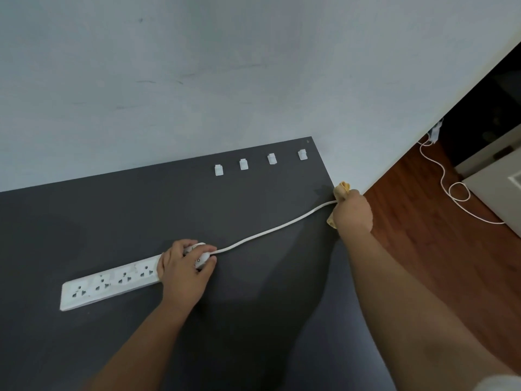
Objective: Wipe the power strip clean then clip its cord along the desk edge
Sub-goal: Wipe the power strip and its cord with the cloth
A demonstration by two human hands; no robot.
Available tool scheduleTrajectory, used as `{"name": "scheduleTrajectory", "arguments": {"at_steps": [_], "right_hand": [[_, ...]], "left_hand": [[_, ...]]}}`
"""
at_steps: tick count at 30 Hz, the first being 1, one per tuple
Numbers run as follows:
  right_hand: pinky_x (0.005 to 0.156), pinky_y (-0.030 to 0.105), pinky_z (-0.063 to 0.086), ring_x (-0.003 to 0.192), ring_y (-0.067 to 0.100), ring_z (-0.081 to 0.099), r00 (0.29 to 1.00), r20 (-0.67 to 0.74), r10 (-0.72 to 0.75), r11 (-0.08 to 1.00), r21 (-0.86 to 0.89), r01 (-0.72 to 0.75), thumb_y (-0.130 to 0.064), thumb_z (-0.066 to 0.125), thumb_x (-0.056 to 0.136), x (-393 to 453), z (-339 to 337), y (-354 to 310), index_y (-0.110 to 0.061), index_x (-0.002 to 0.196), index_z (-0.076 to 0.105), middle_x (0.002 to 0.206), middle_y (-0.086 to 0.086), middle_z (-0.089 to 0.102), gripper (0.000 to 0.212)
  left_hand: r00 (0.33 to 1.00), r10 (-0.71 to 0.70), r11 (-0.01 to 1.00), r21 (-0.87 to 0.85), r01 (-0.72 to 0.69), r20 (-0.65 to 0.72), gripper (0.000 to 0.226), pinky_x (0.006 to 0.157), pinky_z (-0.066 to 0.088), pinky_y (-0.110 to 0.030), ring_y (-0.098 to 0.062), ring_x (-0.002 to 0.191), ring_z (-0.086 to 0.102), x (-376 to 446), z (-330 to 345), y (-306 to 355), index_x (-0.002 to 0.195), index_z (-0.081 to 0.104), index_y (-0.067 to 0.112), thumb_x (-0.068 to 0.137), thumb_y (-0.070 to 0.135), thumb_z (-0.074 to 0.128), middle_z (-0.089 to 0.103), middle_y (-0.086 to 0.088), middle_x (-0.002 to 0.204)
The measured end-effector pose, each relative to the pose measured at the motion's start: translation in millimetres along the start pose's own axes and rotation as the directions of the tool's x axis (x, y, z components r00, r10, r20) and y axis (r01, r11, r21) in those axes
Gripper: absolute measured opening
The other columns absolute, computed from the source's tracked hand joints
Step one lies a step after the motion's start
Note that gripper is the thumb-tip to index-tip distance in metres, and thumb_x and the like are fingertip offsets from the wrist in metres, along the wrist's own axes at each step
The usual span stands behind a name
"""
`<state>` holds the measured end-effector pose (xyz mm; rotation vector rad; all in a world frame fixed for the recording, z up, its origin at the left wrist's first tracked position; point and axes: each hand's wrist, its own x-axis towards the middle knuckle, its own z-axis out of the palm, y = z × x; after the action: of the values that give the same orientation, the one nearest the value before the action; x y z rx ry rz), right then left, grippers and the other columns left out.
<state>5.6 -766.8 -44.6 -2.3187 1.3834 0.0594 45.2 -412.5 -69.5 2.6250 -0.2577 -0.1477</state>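
Note:
A white power strip lies flat on the dark grey desk. My left hand presses down on its switch end, where the cord leaves it. The white cord runs up and right across the desk to the right edge. There my right hand is closed around a yellow cloth wrapped on the cord. Several white cable clips are stuck in a row along the desk's back edge by the wall.
A pale wall stands directly behind the desk. To the right is a wooden floor, where the thin white cord loops toward a plug at the wall corner. A light cabinet stands at far right.

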Motion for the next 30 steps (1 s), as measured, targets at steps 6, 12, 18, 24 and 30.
{"name": "scheduleTrajectory", "arguments": {"at_steps": [6, 12, 18, 24, 30], "right_hand": [[0.090, 0.038, 0.048, 0.109, 0.030, 0.056, 0.930, 0.158, -0.332, 0.943, 0.039, 0.330, -0.004, 0.059, 0.076, -88.0, 60.4, -44.6, -0.014, 0.121, 0.053, 0.120, 0.010, 0.057, 0.046], [0.092, 0.042, 0.044, 0.111, 0.034, 0.053, 0.719, 0.348, -0.602, 0.767, 0.002, 0.642, -0.007, 0.060, 0.079, -153.3, 80.8, -73.5, -0.012, 0.130, 0.044, 0.122, 0.012, 0.054, 0.054], [0.084, 0.033, 0.049, 0.104, 0.029, 0.062, 0.923, 0.211, -0.321, 0.943, -0.013, 0.331, -0.003, 0.071, 0.064, -64.8, 32.2, -26.6, -0.012, 0.108, 0.060, 0.112, 0.010, 0.062, 0.047], [0.076, 0.042, 0.053, 0.098, 0.038, 0.060, 0.982, 0.143, -0.123, 0.986, -0.096, 0.138, 0.008, 0.067, 0.066, -25.5, -4.3, -6.1, -0.006, 0.108, 0.056, 0.110, 0.015, 0.057, 0.045], [0.084, 0.038, 0.052, 0.102, 0.032, 0.062, 0.954, 0.165, -0.252, 0.967, 0.022, 0.252, 0.002, 0.062, 0.072, -84.8, 40.1, -39.2, -0.010, 0.115, 0.057, 0.115, 0.011, 0.059, 0.044]], "left_hand": [[1.000, -0.012, 1.000, 0.014, 0.012, -0.003, 0.018, 0.103, 0.031, -0.045, -0.020, 0.110, 0.049, 1.3, 2.4, -0.2, 0.090, 0.070, 0.046, 0.078, 0.034, 0.074, 0.053, 0.010, 0.110], [1.000, 0.020, 0.999, 0.033, -0.020, 0.020, 0.018, 0.102, 0.032, -0.043, -0.021, 0.109, 0.049, 2.3, 0.2, -3.0, 0.093, 0.069, 0.046, 0.078, 0.037, 0.074, 0.051, 0.010, 0.110], [0.998, 0.015, 1.000, 0.002, -0.015, 0.062, 0.017, 0.105, 0.027, -0.041, -0.018, 0.112, 0.045, 1.8, -3.5, -3.3, 0.094, 0.067, 0.049, 0.080, 0.041, 0.071, 0.050, 0.013, 0.112], [0.994, 0.021, 1.000, 0.019, -0.024, 0.105, 0.018, 0.105, 0.026, -0.038, -0.019, 0.115, 0.044, 3.0, -7.0, -2.6, 0.098, 0.066, 0.049, 0.081, 0.044, 0.068, 0.048, 0.011, 0.115], [0.994, 0.029, 0.999, 0.037, -0.033, 0.107, 0.019, 0.105, 0.026, -0.037, -0.019, 0.115, 0.044, 2.6, -8.5, -1.1, 0.099, 0.067, 0.047, 0.081, 0.044, 0.067, 0.049, 0.009, 0.115]]}}
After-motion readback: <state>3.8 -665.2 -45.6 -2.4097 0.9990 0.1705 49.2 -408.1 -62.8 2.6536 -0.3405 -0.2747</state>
